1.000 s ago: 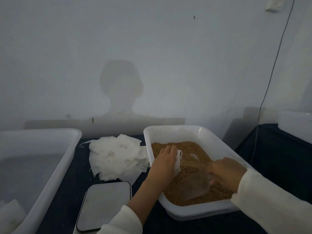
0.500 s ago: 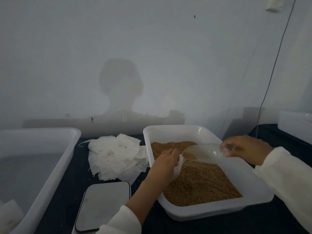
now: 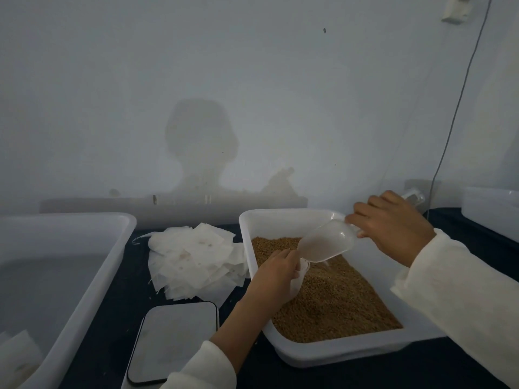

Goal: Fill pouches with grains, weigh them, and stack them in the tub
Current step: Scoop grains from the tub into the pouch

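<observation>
A white tray [image 3: 351, 353] on the right holds brown grains [image 3: 331, 301]. My left hand [image 3: 273, 279] holds a small white pouch [image 3: 300, 276] upright over the grains, near the tray's left wall. My right hand [image 3: 393, 227] grips the handle of a clear plastic scoop [image 3: 325, 241], tilted down with its mouth right above the pouch opening. A pile of empty white pouches [image 3: 193, 261] lies left of the tray. A flat scale [image 3: 174, 341] sits in front of that pile. A large white tub [image 3: 84, 276] stands at the far left, with a filled pouch [image 3: 16, 357] in its near corner.
A dark cloth [image 3: 112, 318] covers the table. Another white container [image 3: 491, 211] stands at the far right by the wall. A thin cable [image 3: 455, 108] hangs down the wall behind the tray.
My right hand lifted the scoop out of the grains, swung it up and left, and tipped it over the pouch. My left hand stayed in place with the pouch.
</observation>
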A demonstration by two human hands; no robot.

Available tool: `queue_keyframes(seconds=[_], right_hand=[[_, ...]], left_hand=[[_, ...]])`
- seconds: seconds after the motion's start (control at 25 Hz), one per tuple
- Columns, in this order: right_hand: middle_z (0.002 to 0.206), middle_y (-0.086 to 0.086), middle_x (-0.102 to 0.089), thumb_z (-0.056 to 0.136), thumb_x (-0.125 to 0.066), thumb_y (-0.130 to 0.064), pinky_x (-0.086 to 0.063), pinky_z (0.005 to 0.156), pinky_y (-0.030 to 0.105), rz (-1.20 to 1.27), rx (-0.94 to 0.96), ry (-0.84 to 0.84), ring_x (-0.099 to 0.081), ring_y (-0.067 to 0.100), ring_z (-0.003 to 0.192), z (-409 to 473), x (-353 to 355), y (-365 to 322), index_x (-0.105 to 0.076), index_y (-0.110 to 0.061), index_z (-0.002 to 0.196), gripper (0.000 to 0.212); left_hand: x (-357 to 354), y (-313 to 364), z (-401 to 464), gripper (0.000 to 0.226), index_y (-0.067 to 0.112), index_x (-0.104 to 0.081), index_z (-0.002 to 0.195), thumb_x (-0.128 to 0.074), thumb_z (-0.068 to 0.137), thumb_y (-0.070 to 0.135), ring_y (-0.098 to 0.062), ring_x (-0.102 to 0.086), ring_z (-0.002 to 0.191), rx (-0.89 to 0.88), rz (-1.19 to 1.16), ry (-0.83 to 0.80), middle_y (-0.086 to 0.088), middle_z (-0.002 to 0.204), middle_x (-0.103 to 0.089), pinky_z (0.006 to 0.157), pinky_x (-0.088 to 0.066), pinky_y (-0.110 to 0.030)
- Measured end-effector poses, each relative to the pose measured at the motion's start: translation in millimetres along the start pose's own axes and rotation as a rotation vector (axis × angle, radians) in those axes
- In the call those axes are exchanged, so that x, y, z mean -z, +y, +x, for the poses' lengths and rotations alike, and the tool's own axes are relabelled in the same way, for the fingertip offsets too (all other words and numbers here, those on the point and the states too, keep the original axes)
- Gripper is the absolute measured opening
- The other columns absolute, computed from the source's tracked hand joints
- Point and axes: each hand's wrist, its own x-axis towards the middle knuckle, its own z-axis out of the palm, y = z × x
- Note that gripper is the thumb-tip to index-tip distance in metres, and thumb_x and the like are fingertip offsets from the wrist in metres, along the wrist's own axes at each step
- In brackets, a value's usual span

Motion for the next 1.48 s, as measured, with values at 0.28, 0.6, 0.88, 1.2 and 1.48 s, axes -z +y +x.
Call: queue_keyframes(seconds=[0.28,0.6,0.88,1.2,1.48], right_hand=[[0.111,-0.006,-0.047,0.095,-0.048,-0.024,-0.039,0.083,0.026,0.298,-0.302,-0.464,-0.048,0.011,0.098,-25.9,-28.9,-17.0,-0.049,-0.022,0.117,0.022],[0.128,0.004,-0.048,0.099,-0.038,-0.026,-0.042,0.097,0.032,0.509,-0.465,-0.634,-0.046,0.020,0.115,-39.0,-90.2,-84.1,-0.050,-0.015,0.126,0.031],[0.127,-0.009,-0.048,0.084,-0.064,-0.043,-0.041,0.101,0.035,0.947,-0.584,-0.467,-0.046,0.016,0.119,-28.3,-90.2,-85.9,-0.038,-0.027,0.135,0.059],[0.100,0.007,-0.073,0.068,-0.072,-0.017,-0.058,0.073,0.029,2.271,-0.702,-0.150,-0.070,0.022,0.091,21.2,-8.4,-116.0,-0.066,-0.007,0.106,0.040],[0.093,0.011,-0.073,0.086,-0.063,-0.008,-0.059,0.070,0.034,2.091,-0.653,0.019,-0.070,0.024,0.088,62.4,41.1,-200.3,-0.067,-0.004,0.098,0.013]], left_hand=[[5.6,2.3,-0.8,0.011,0.006,-0.051,0.093,-0.057,0.087,0.001,-0.010,-0.039,0.085,0.065,-0.080,0.057,0.002,0.091,-0.044,0.064,-0.031,-0.012],[5.9,3.8,-2.9,0.009,0.006,-0.049,0.093,-0.051,0.090,-0.002,-0.011,-0.038,0.082,0.091,-0.088,0.078,0.001,0.089,-0.042,0.061,-0.026,-0.018],[12.8,5.4,-2.0,0.014,0.009,-0.046,0.086,-0.048,0.092,-0.003,-0.015,-0.043,0.078,0.080,-0.207,0.185,-0.001,0.085,-0.046,0.063,-0.030,-0.019],[92.9,12.9,-19.8,0.017,0.016,-0.051,0.082,-0.056,0.092,0.003,0.000,-0.052,0.076,0.132,-0.714,0.418,0.010,0.081,-0.056,0.070,-0.041,-0.013],[128.7,-19.6,-102.1,0.029,0.019,-0.051,0.106,-0.065,0.085,0.034,-0.006,-0.062,0.093,0.333,-0.894,0.409,0.009,0.106,-0.062,0.072,-0.052,-0.022]])
